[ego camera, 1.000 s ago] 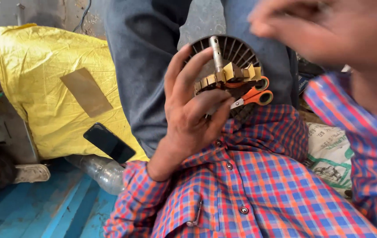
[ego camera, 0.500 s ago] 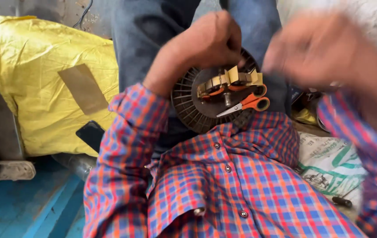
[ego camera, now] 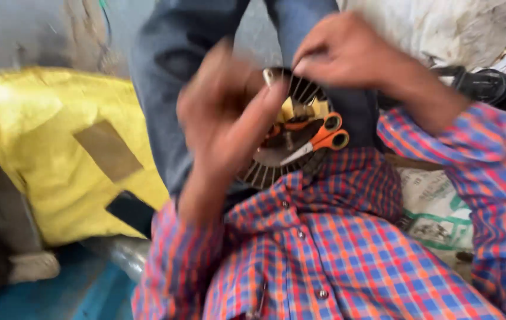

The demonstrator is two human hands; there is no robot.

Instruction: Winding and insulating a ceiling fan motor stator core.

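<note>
Item: round dark slotted metal core (ego camera: 276, 163), lap-held. Left hand (ego camera: 223, 118) blurred, open across it; right hand (ego camera: 347, 56) pinching its top edge. Orange-handled scissors (ego camera: 318, 137) beneath. Steady support advisable.

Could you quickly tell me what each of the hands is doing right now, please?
Left hand: open, blurred, in front of the round finned part; holds nothing visible.
Right hand: fingers curled at the part's top edge; grip cannot be told.

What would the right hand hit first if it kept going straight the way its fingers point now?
Most likely the round ribbed metal part: the right hand has its fingertips pointing down-left at the part's top rim, near the upright metal shaft. Motion blur leaves depth unclear.
</note>
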